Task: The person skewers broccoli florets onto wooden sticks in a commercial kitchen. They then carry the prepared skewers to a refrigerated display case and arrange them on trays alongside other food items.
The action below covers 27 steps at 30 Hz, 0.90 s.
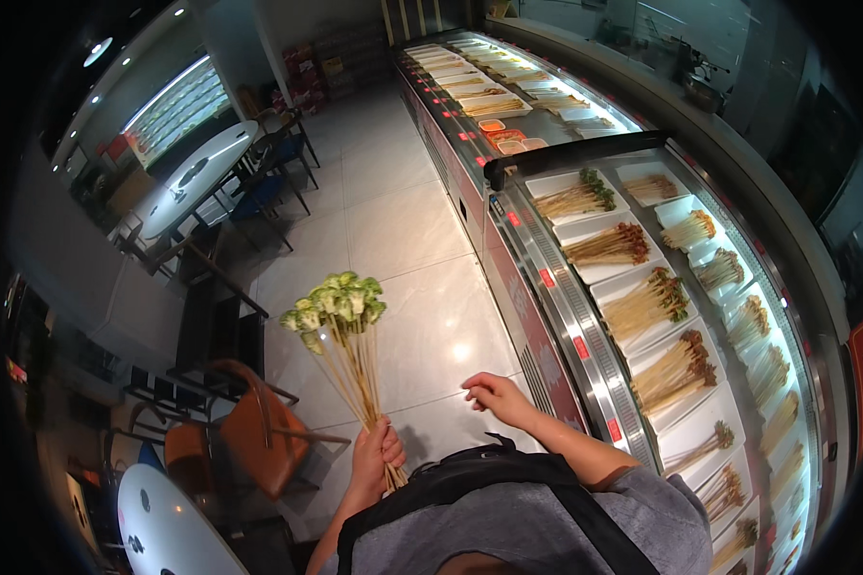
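My left hand (380, 451) is closed around the lower ends of a bundle of wooden skewers (359, 366). Pale green pieces that look like broccoli or another green vegetable (339, 303) top the skewers, fanned out over the tiled floor. My right hand (492, 397) holds nothing; its fingers are loosely curled and partly apart, between the bundle and the refrigerated display counter (582, 323). In that counter, white trays (608, 284) hold more skewers, among them leafy green-tipped skewers (588, 194) and reddish-brown tipped skewers (615, 246).
A second display counter (467, 144) runs on ahead at the right, with small orange containers (505, 136). Along the left stand an orange chair (266, 438), a white round-ended table (165, 525), dark chairs (277, 151) and a long oval table (200, 172).
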Tool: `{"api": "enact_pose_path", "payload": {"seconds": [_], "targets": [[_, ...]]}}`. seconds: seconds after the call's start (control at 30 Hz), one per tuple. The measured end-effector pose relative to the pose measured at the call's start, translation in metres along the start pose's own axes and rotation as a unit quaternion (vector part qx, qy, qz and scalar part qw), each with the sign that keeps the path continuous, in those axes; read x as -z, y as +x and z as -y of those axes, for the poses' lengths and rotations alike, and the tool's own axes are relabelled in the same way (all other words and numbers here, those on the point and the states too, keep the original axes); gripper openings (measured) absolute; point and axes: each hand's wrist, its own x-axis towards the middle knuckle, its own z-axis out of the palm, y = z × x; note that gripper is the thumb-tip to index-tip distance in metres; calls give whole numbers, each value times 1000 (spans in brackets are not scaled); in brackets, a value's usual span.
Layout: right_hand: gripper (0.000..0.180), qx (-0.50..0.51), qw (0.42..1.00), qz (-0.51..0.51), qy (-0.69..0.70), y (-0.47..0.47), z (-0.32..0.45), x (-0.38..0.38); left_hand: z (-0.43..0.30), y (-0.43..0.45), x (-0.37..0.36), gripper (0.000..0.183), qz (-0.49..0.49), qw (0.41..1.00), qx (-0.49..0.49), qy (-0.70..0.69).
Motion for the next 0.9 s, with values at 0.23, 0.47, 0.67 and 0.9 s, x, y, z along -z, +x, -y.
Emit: {"api": "enact_pose_path", "payload": {"seconds": [0.23, 0.47, 0.67, 0.9], "targets": [[19, -3, 978, 209, -10, 255, 68, -60, -152, 223, 13, 28, -11, 997, -66, 24], [23, 7, 990, 139, 22, 483, 131, -47, -285, 459, -13, 23, 11, 994, -104, 14], [31, 62, 998, 24, 13, 671, 173, -14, -378, 660, -64, 26, -7, 991, -135, 19], [30, 35, 996, 46, 70, 906, 237, 23, -502, 868, -85, 29, -29, 982, -175, 60]]}}
